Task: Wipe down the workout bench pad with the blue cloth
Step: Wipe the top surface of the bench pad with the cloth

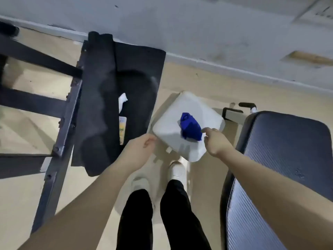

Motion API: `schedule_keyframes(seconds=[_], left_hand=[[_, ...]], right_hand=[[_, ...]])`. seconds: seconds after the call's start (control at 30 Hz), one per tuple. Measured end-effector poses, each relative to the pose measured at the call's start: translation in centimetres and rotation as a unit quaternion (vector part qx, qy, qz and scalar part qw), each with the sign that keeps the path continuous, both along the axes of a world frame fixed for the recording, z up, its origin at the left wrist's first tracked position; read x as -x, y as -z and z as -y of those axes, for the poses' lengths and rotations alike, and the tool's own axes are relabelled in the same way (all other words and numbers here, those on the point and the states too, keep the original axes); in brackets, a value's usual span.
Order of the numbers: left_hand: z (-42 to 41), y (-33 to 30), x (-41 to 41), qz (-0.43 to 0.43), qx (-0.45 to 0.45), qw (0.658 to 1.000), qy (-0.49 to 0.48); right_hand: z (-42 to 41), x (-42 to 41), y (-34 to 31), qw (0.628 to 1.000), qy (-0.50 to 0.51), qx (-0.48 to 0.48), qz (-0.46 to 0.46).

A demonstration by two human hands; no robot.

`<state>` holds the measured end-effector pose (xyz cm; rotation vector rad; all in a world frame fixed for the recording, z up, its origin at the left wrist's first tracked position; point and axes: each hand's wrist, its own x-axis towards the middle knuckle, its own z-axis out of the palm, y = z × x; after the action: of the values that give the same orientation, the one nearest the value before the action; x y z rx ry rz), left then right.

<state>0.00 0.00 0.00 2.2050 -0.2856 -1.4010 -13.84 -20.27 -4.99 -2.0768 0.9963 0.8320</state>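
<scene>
A crumpled blue cloth lies on a white square stool on the floor in front of me. My right hand hovers just right of the cloth, fingers spread, fingertips almost at its edge, holding nothing. My left hand hangs left of the stool with fingers loosely curled and nothing in it. The dark blue ribbed bench pad fills the lower right, beside my right forearm.
A black mat is draped over a dark metal frame at left, with a white item and a yellow bottle tucked in it. My white shoes stand below the stool. A grey wall runs along the top.
</scene>
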Motion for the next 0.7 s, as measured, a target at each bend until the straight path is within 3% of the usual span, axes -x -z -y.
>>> schedule_keyframes(seconds=[0.23,0.37,0.5,0.6,0.7], left_hand=[[4.0,11.9,0.0,-0.024,-0.048,0.999,0.005],[5.6,15.7,-0.2,-0.032,-0.04,0.999,0.005],[6.6,15.4,-0.8,-0.039,-0.04,0.998,0.041],[8.6,12.5,-1.5,-0.037,-0.036,0.994,0.093],[11.2,7.6,-1.9,0.015,-0.01,0.978,0.207]], right_hand=[[2.2,-1.5,10.6,0.998,-0.021,0.005,0.065],[3.3,-3.9,13.3,0.983,-0.116,0.094,0.111],[3.6,-3.9,13.0,0.958,-0.226,0.151,0.088],[3.7,-2.7,9.9,0.963,-0.182,0.108,0.167],[4.4,-1.9,4.1,0.967,-0.135,0.057,0.207]])
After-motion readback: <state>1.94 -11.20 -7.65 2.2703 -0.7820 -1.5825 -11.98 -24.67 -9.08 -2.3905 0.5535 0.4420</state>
